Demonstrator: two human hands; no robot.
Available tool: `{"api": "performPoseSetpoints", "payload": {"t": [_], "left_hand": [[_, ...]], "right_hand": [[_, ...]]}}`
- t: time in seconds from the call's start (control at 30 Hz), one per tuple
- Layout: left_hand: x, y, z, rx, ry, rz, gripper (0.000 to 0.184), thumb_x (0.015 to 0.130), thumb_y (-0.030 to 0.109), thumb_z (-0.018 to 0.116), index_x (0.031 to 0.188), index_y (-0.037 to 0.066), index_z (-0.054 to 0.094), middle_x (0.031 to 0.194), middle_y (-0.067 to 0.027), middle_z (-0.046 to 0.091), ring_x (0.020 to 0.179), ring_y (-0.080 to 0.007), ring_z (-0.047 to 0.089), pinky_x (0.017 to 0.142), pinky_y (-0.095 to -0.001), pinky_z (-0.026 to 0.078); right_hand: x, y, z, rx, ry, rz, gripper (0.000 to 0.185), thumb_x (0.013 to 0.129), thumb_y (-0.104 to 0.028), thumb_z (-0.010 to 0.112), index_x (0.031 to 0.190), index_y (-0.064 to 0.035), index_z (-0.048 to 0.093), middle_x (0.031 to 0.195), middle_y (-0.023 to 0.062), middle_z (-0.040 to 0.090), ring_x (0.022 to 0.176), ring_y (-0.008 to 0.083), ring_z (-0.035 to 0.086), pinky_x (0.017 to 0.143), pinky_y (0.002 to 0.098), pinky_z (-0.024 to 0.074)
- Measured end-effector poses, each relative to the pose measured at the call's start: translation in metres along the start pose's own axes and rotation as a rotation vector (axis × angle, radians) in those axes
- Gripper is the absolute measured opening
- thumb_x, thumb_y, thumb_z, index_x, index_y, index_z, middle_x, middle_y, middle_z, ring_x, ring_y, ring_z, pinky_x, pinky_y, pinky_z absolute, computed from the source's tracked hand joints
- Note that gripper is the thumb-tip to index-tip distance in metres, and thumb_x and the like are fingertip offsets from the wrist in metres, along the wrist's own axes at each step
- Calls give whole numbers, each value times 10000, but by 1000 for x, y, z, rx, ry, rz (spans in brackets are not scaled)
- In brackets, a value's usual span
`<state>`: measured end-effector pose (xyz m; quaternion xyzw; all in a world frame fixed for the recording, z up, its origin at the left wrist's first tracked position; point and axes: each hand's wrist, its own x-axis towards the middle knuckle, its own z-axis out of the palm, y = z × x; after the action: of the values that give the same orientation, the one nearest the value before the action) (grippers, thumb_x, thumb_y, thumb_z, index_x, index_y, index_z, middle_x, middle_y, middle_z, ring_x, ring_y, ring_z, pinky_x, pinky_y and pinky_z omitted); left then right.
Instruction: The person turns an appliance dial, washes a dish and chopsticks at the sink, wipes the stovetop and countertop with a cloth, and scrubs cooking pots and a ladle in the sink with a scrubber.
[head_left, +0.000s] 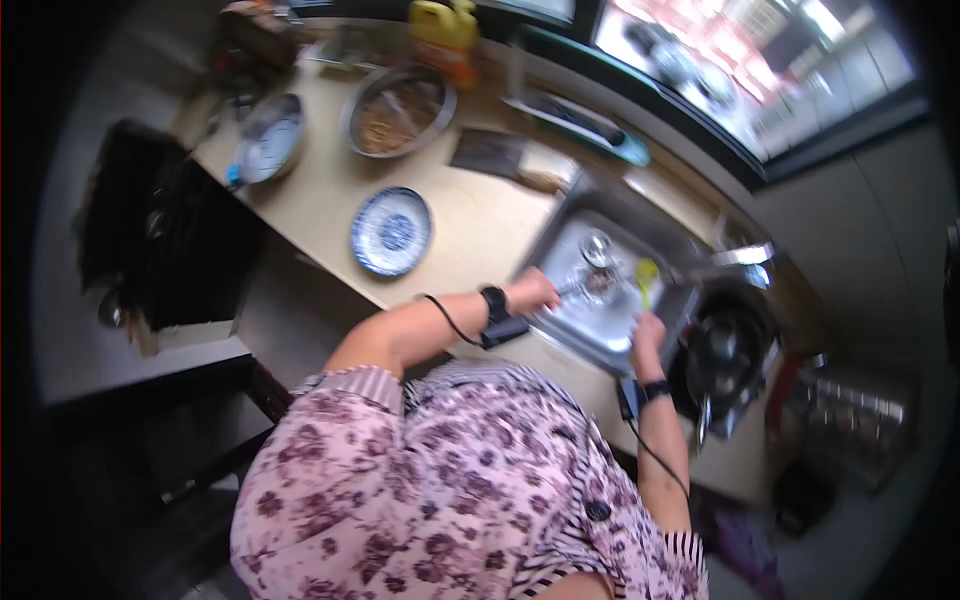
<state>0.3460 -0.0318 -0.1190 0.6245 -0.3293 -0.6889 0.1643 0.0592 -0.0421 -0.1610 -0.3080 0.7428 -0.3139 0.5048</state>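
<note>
Both hands are over a metal sink (625, 240). My left hand (532, 291), at the sink's near left edge, is closed on a thin utensil (570, 287) that points toward the drain; its blurred end cannot be made out. My right hand (648, 333), at the near right part of the sink, is closed round the handle of a yellow-green brush-like tool (646, 275), head pointing away from me. Between the two, a blurred shiny patch of water or metal (600, 282) shows around the drain. Black bands with cables are on both wrists.
A blue-and-white plate (391, 232) lies on the counter (480, 215) left of the sink. Behind it stand a metal bowl of brownish food (398, 112), another bowl (270, 140) and a yellow jug (444, 35). A dark pan (722, 350) sits right of the sink, near the faucet (745, 256).
</note>
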Motion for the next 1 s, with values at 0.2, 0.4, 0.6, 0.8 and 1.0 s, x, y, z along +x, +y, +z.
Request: {"api": "performPoseSetpoints", "payload": {"t": [0.2, 0.4, 0.6, 0.8, 1.0], "left_hand": [[5, 12, 23, -225, -178, -61, 100, 892, 139, 563, 853, 80, 634, 637, 24, 579, 497, -43, 480, 405, -231, 353], [47, -10, 56, -116, -180, 153, 55, 802, 28, 588, 790, 62, 630, 638, -77, 623, 486, -138, 580, 510, -377, 463], [53, 41, 77, 513, 540, 473, 373, 678, 112, 670, 1024, -1, 587, 985, -230, 581, 930, -369, 570, 817, -408, 467], [62, 78, 99, 261, 387, 716, 385, 674, 110, 690, 1014, 14, 537, 926, -178, 573, 896, -310, 575, 751, -387, 475], [35, 87, 85, 231, 45, 799, 166, 691, 97, 622, 830, 10, 649, 773, -171, 644, 720, -291, 638, 682, -387, 498]], "right_hand": [[-19, -50, 11, 553, -367, 373, 344, 892, -342, 595, 1015, -44, 475, 954, 198, 648, 427, 25, 379, 379, 154, 327], [-16, -44, 44, 572, -575, 282, 189, 900, -229, 592, 901, -42, 559, 784, 28, 603, 471, 16, 412, 389, 149, 352], [-9, -43, 49, 216, -328, -151, 93, 870, -96, 609, 854, -23, 555, 708, 35, 593, 505, 67, 506, 420, 173, 385], [-25, -51, 47, 6, -272, -346, 191, 807, -104, 675, 942, -14, 573, 742, 54, 624, 596, 98, 593, 476, 207, 452], [6, -19, 59, 81, -123, -532, 361, 776, -283, 710, 1045, -55, 633, 725, 5, 634, 660, 99, 601, 549, 265, 479]]}}
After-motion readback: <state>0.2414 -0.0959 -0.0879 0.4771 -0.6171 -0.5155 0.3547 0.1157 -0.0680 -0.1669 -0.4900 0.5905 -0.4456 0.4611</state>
